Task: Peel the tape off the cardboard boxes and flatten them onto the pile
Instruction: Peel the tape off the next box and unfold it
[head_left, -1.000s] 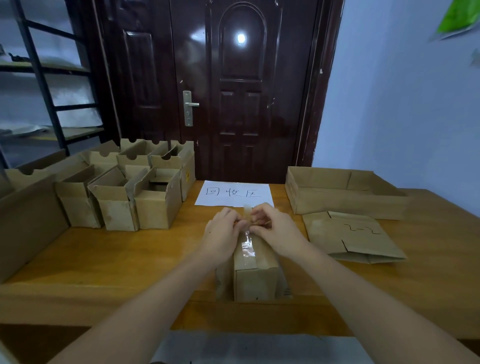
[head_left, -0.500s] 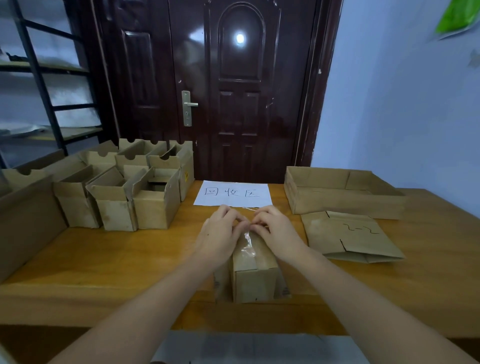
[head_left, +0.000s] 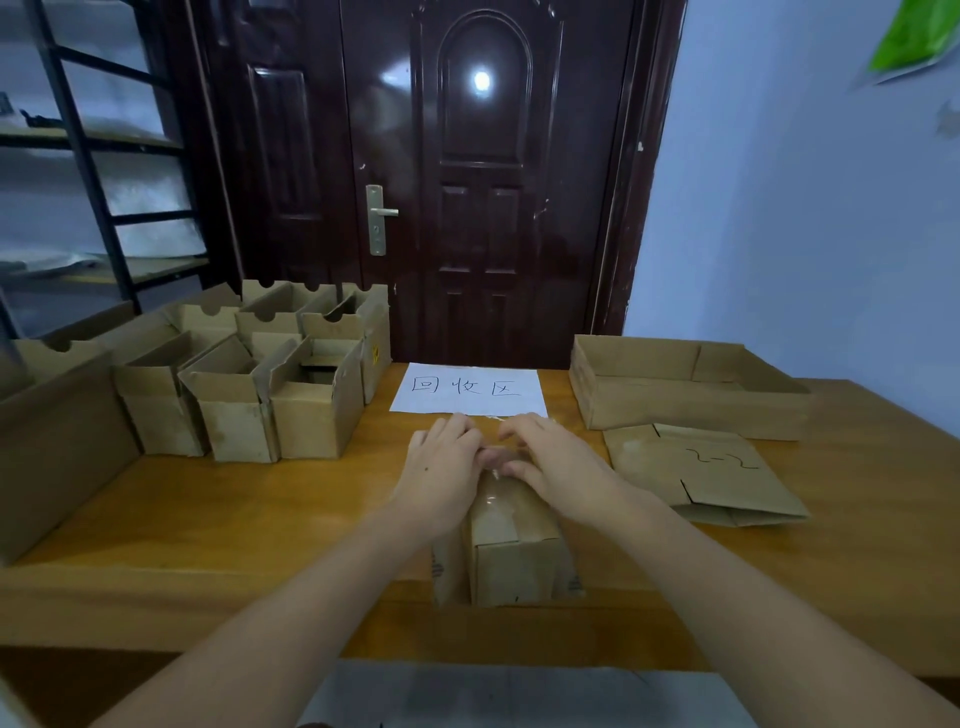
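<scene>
A small taped box (head_left: 514, 540) stands at the desk's (head_left: 218, 514) near edge. The left hand (head_left: 441, 475) and right hand (head_left: 558, 467) rest on its far end, curled fingers (head_left: 493, 457) meeting over the clear tape (head_left: 496, 499); whether they pinch it, I cannot tell. A flattened box (head_left: 701, 473) lies to the right.

Open boxes (head_left: 249, 395) block left; tray (head_left: 685, 400), flattened box (head_left: 701, 473) right; bare table (head_left: 218, 519) between.

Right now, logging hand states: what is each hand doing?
Left hand: fingers curled at the far end of the box, apparently picking at the tape.
Right hand: the same.
</scene>
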